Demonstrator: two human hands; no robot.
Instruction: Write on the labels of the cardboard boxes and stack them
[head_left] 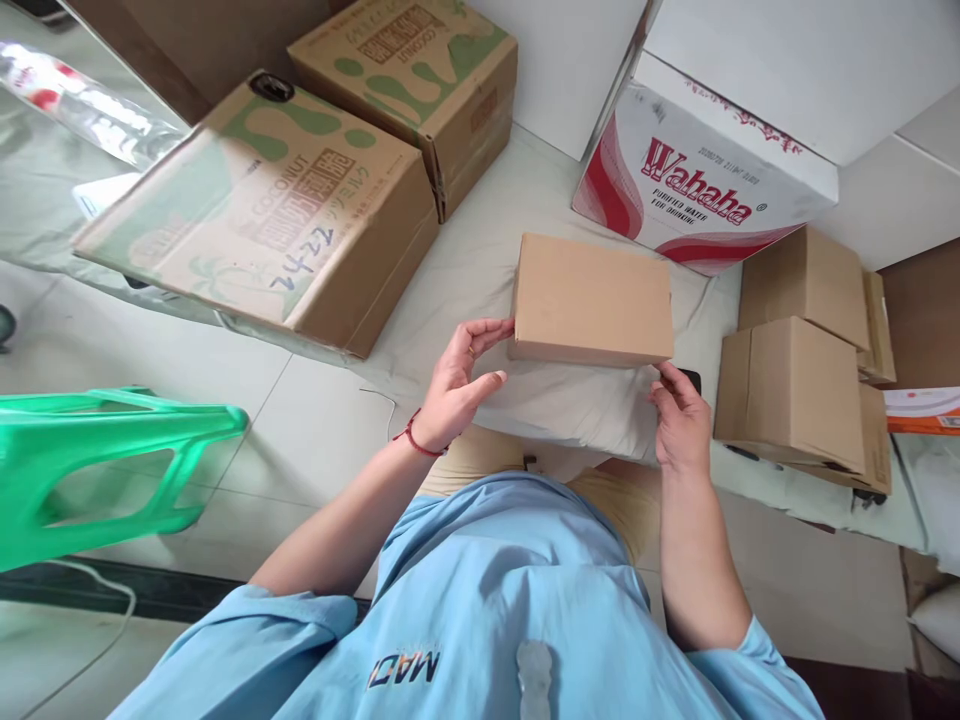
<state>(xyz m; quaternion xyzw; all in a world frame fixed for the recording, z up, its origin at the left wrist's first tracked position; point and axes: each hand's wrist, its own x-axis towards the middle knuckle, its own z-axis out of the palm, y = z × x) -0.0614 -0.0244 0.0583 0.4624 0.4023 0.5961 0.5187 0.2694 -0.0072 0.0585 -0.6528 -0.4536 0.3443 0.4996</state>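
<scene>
A plain brown cardboard box lies closed on the cloth-covered surface in front of me. My left hand is open at its left end, the fingers stretched out with their tips against the lower left corner and the thumb apart. At the lower right corner is my right hand, its fingertips touching or very close to the box edge. The fingers of that hand are loosely bent and slightly apart, not wrapped around anything.
Two printed coconut cartons stand at the left. A white and red Wahaha carton is behind the box. Small brown boxes are stacked at the right. A green plastic stool stands on the floor, and a clear bottle lies far left.
</scene>
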